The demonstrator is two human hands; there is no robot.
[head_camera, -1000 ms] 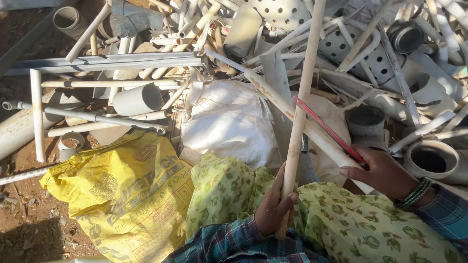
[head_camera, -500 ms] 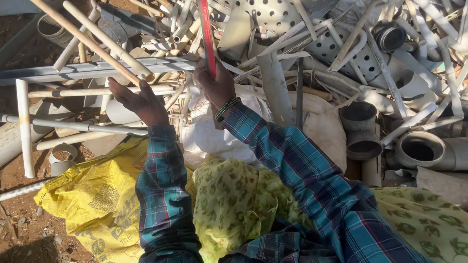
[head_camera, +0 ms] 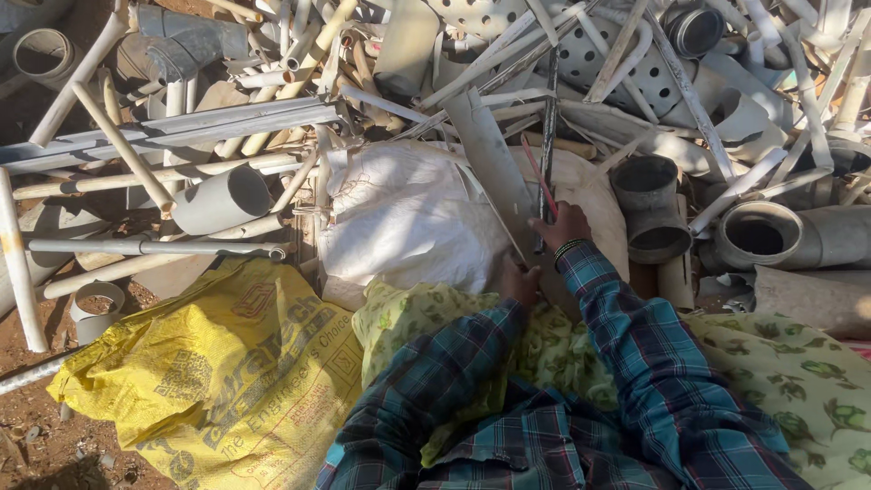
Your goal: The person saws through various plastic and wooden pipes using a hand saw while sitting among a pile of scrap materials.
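Two hands noted. Left hand (head_camera: 521, 281) is closed on a grey pipe strip (head_camera: 490, 163); right hand (head_camera: 564, 227) is clamped on one dark rod (head_camera: 547, 136), long axis near-vertical, pointing away over the white sack (head_camera: 408, 213).

Both arms are now lowered from their raised reach half a second ago; the left hand (head_camera: 520, 279) no longer grips the long pale plastic pipe and rests low beside the white woven sack (head_camera: 408, 218); the right hand (head_camera: 562, 227) now holds the thin red rod (head_camera: 539, 174) down against the grey flat strip (head_camera: 547, 127), no longer lifted upward.
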